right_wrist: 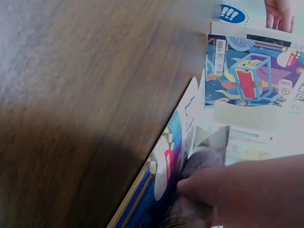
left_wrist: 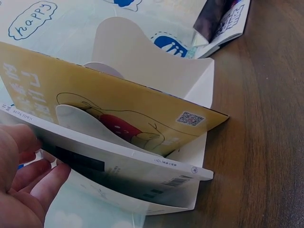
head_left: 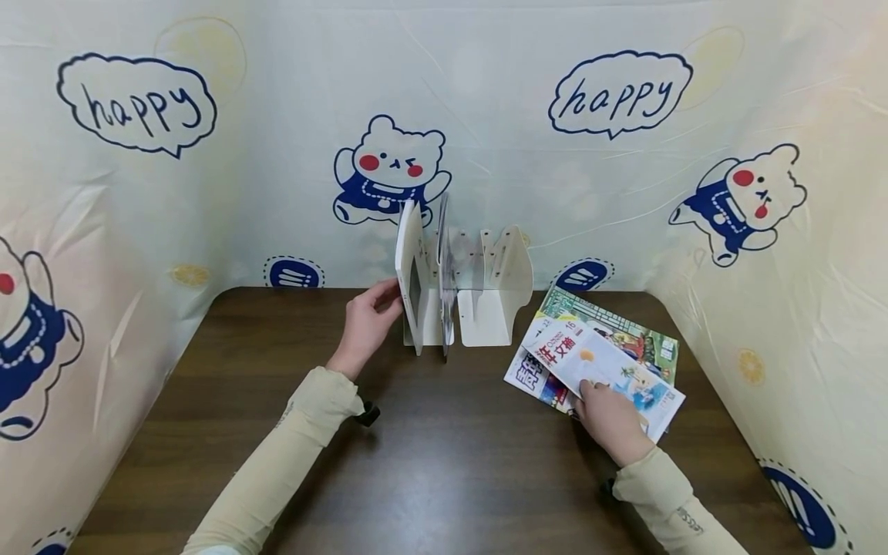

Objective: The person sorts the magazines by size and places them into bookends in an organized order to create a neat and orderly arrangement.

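Observation:
A white book (head_left: pixel 412 277) stands upright in a white bookend rack (head_left: pixel 486 324) at the back of the table. My left hand (head_left: pixel 371 320) is at the book's left face, fingers slightly bent at its edge. In the left wrist view the thumb lies by the white spine (left_wrist: pixel 109 145). Beside it stands a thin book with a yellow cover (left_wrist: pixel 142 109). On the right, my right hand (head_left: pixel 610 420) holds a fanned stack of magazines, thumb on the white one (head_left: pixel 603 366) on top. A green-edged magazine (head_left: pixel 666 351) sticks out behind; its fingers underneath are hidden.
The rack's right panel (head_left: pixel 516 270) curves up between the books and the magazines. Behind the brown wooden table (head_left: pixel 430 478) hangs a pale printed curtain (head_left: pixel 486 77), which also runs down both sides.

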`<action>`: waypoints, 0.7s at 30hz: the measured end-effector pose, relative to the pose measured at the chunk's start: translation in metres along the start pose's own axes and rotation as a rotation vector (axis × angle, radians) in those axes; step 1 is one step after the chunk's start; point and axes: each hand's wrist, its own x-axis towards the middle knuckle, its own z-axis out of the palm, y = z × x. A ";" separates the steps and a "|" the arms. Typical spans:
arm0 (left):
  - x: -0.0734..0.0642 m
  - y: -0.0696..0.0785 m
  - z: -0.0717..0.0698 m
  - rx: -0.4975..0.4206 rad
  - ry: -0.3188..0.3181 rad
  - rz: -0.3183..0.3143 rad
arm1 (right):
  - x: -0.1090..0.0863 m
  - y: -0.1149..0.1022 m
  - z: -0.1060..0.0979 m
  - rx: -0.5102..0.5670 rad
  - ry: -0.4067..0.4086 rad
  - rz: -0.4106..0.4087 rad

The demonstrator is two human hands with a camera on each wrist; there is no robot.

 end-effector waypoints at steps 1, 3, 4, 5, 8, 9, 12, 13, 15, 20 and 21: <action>0.000 0.000 0.000 0.002 0.000 0.000 | 0.000 -0.001 0.000 -0.003 -0.004 0.004; 0.000 0.000 0.001 0.008 -0.004 -0.001 | -0.001 -0.002 -0.002 -0.004 -0.024 0.018; 0.000 0.001 0.001 0.012 -0.006 -0.002 | -0.001 -0.003 -0.002 -0.009 -0.037 0.025; 0.000 0.001 0.001 0.013 -0.007 -0.004 | -0.001 -0.003 -0.002 -0.016 -0.047 0.029; 0.000 0.000 0.000 0.016 -0.008 0.004 | -0.001 -0.004 -0.004 -0.032 -0.071 0.040; 0.000 0.000 0.000 0.016 -0.007 0.008 | -0.002 -0.005 -0.005 -0.040 -0.075 0.039; -0.002 0.010 0.000 0.011 -0.003 0.012 | -0.003 -0.004 -0.007 -0.035 -0.088 0.036; -0.004 0.016 -0.001 0.011 -0.003 0.008 | -0.003 -0.004 -0.008 -0.031 -0.092 0.035; -0.006 0.026 -0.001 0.015 -0.007 -0.001 | -0.004 -0.003 -0.010 -0.015 -0.098 0.036; -0.008 0.037 -0.002 0.026 -0.012 -0.007 | -0.005 -0.002 -0.015 0.094 -0.099 0.077; -0.008 0.037 -0.003 0.027 -0.011 -0.005 | -0.006 -0.002 -0.017 0.115 -0.093 0.083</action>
